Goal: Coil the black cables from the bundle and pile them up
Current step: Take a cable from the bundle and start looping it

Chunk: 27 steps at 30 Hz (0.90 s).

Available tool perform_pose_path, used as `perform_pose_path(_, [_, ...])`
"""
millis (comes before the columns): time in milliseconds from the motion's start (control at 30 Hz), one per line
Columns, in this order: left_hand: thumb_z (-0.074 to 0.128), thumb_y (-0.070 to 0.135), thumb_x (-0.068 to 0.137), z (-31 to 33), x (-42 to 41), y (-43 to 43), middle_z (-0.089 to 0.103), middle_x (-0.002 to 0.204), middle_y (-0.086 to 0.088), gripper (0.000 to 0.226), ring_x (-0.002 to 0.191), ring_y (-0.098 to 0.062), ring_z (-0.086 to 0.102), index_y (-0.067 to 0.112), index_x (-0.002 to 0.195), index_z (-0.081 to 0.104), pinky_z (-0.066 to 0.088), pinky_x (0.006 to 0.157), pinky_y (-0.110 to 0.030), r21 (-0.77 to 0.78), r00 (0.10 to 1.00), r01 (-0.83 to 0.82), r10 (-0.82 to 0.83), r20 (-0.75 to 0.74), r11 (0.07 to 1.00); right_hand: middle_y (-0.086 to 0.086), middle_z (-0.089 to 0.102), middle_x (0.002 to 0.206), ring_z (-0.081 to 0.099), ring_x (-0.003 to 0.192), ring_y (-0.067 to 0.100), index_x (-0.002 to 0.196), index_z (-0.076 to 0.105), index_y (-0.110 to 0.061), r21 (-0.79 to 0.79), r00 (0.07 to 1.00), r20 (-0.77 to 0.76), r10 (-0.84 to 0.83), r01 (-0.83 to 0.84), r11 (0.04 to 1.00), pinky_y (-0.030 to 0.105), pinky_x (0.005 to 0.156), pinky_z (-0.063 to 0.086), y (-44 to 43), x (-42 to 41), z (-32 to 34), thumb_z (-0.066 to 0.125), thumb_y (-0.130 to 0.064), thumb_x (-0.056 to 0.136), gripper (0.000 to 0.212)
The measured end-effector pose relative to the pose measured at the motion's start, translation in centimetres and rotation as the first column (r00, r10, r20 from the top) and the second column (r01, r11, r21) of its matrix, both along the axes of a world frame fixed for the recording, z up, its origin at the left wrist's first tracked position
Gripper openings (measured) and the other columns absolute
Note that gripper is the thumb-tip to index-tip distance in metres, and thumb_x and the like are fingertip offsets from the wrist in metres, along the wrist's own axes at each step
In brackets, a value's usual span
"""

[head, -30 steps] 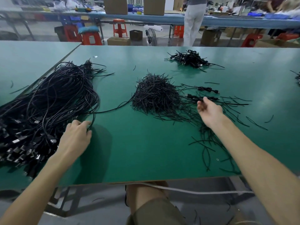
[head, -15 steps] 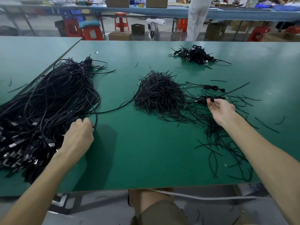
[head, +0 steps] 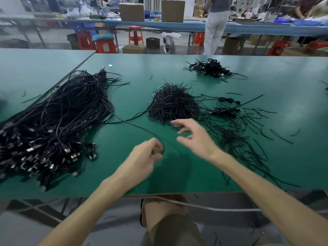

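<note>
A wide green desk point(head: 195, 180) carries everything. On its left side lies the large tangled bundle of long black cables point(head: 58, 118), their metal plug ends bunched toward the near left edge. At the middle of the desk sits a rounded heap of short black wire ties point(head: 174, 105), and more loose black ties point(head: 239, 142) are strewn from it to the right and toward the near edge. Far beyond the heap, apart from it, is a small pile of coiled black cables point(head: 209, 68). Just right of the heap lie two separate coiled black cables point(head: 225, 110), one nearer than the other. A single black cable point(head: 138, 126) runs out of the bundle, across bare desk toward the near middle, and bends round at the left hand point(head: 143, 157), whose fingers are curled in and pinch this cable, though blur hides the exact grip. The right hand point(head: 197, 139) hovers just right of it, near the heap's near edge, fingers spread and apart, holding nothing.
</note>
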State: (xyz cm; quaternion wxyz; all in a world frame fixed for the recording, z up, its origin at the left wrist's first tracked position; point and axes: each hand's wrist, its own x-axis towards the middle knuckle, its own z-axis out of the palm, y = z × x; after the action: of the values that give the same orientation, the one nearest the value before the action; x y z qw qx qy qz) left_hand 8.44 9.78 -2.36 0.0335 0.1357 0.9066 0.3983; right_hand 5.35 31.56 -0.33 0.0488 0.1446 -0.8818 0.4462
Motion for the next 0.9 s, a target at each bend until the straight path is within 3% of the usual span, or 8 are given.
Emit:
perform_pose_path(133, [0.070,0.005,0.092,1.3,1.0,1.2,0.065,0.079,0.009,0.024,0.052,-0.001,0.054,0.026,0.088,0.059,0.040,0.056,-0.015,0.124,0.996,0.079,-0.074,-0.042,0.989,0.001,0.050,0.149,0.037,0.139,0.011,0.148,0.049,-0.013,0.178,0.948,-0.024,0.317,-0.308,0.935,0.021,0.117,0.027,-3.8,2.7,-1.2,0.061,0.016,0.079,0.076])
perform_pose_path(267, [0.069,0.009,0.096,2.9,1.5,-0.7,0.072,0.085,-0.003,0.009,0.059,-0.019,0.065,0.007,0.101,0.062,0.045,0.044,-0.024,0.425,0.973,0.101,-0.179,0.147,0.899,0.011,0.065,0.126,0.057,0.121,0.026,0.134,0.056,-0.009,0.179,0.971,0.090,0.220,-0.233,0.956,0.039,0.105,0.044,-3.9,3.5,-2.3,0.047,0.010,0.092,0.047])
perform_pose_path(400, [0.051,0.001,0.100,3.8,1.1,-3.3,0.062,0.136,-0.022,0.024,0.118,-0.038,0.066,0.001,0.117,0.068,0.061,0.074,-0.026,0.867,0.874,0.049,-0.442,0.204,0.497,-0.001,0.076,0.087,0.066,0.079,0.014,0.119,0.060,-0.014,0.170,0.987,0.063,0.146,-0.155,0.973,0.039,0.081,0.050,-2.9,4.4,-3.0,0.042,-0.019,0.110,0.021])
perform_pose_path(500, [0.039,-0.012,0.096,3.2,1.1,-3.3,0.053,0.144,-0.027,0.040,0.134,-0.040,0.053,-0.008,0.128,0.063,0.053,0.100,-0.032,0.973,0.839,-0.060,-0.516,0.171,0.225,-0.003,0.069,0.069,0.058,0.061,0.009,0.108,0.055,-0.021,0.097,0.992,0.063,0.110,-0.116,0.988,0.032,0.068,0.046,-2.8,5.4,-3.2,0.038,-0.038,0.110,0.024])
perform_pose_path(667, [0.052,0.019,0.101,2.4,0.7,-2.2,0.071,0.111,-0.002,0.029,0.093,-0.014,0.066,0.013,0.117,0.076,0.049,0.069,-0.022,0.910,0.925,-0.106,-0.297,0.238,0.400,0.003,0.065,0.067,0.058,0.062,0.014,0.101,0.053,-0.020,0.070,0.989,0.061,0.136,-0.140,0.988,0.035,0.071,0.049,-2.7,6.6,-3.3,0.035,-0.050,0.108,0.036])
perform_pose_path(733, [0.050,0.036,0.101,2.1,0.4,-2.1,0.071,0.107,0.002,0.034,0.089,-0.013,0.063,0.021,0.105,0.080,0.044,0.074,-0.025,0.888,0.940,-0.151,-0.215,0.266,0.435,0.004,0.065,0.068,0.059,0.063,0.016,0.100,0.056,-0.016,0.064,0.982,0.091,0.163,-0.169,0.983,0.039,0.074,0.050,-2.7,7.1,-3.3,0.034,-0.053,0.107,0.043])
perform_pose_path(833, [0.041,0.041,0.105,1.6,0.2,-1.8,0.069,0.128,-0.005,0.042,0.118,-0.021,0.066,0.022,0.099,0.079,0.054,0.095,-0.035,0.921,0.937,-0.120,-0.264,0.229,0.371,0.002,0.065,0.067,0.059,0.064,0.016,0.099,0.064,-0.012,0.099,0.968,0.118,0.222,-0.233,0.967,0.038,0.081,0.049,-3.1,7.7,-3.3,0.029,-0.057,0.104,0.058])
perform_pose_path(900, [0.039,0.041,0.106,1.7,0.2,-1.7,0.073,0.113,-0.005,0.045,0.109,-0.024,0.070,0.018,0.096,0.076,0.056,0.096,-0.036,0.957,0.906,-0.145,-0.355,0.230,0.250,-0.001,0.067,0.068,0.058,0.067,0.014,0.097,0.067,-0.013,0.153,0.968,0.077,0.241,-0.250,0.956,0.032,0.093,0.043,-3.4,8.0,-3.4,0.024,-0.056,0.105,0.061])
